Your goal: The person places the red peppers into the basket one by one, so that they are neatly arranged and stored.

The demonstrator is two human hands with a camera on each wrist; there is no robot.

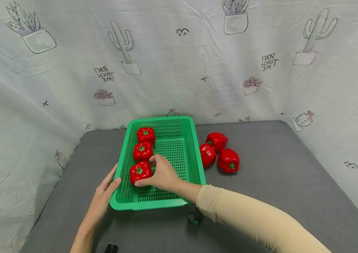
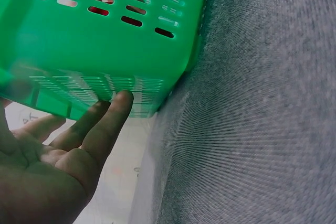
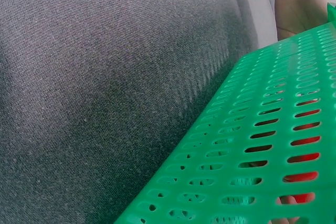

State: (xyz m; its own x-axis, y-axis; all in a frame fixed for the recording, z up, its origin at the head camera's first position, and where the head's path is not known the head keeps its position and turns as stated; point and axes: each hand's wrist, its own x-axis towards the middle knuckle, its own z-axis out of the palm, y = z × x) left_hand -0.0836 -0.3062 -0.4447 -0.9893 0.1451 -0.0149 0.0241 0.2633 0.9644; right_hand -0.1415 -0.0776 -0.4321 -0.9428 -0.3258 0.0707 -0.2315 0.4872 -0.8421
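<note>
Green rectangular basket: slotted plastic with a broad rim (image 1: pixel 148 205), standing on the grey cloth-covered tabletop (image 1: pixel 270 182), with three peppers inside.
Row in the basket: along its left wall sit a far glossy red bell pepper (image 1: pixel 146 135), a middle glossy red bell pepper (image 1: pixel 142 151) and a near glossy red bell pepper (image 1: pixel 140 172), green stems upward; perforated floor shows to the right of them.
Right grip: the right hand (image 1: pixel 163 174) reaches over the rim, thumb and fingers parted just enough to span the near pepper and hold it by its sides.
Left grip: the left hand (image 1: pixel 104 191) touches the basket's outer left side, fingers fairly straight, pinching nothing.
Peppers outside: on the tabletop just right of the basket lie a rear red pepper (image 1: pixel 217 141), a red pepper beside the wall (image 1: pixel 208 156), partly hidden by the rim, and a front red pepper (image 1: pixel 228 161), closely grouped.
Step in hand: seemingly seating the near pepper in line; whether its base bears fully on the floor I cannot tell.
Next move: probably calls for loosening the right grip and lifting away without nudging the row, the left hand steadying the basket.
</note>
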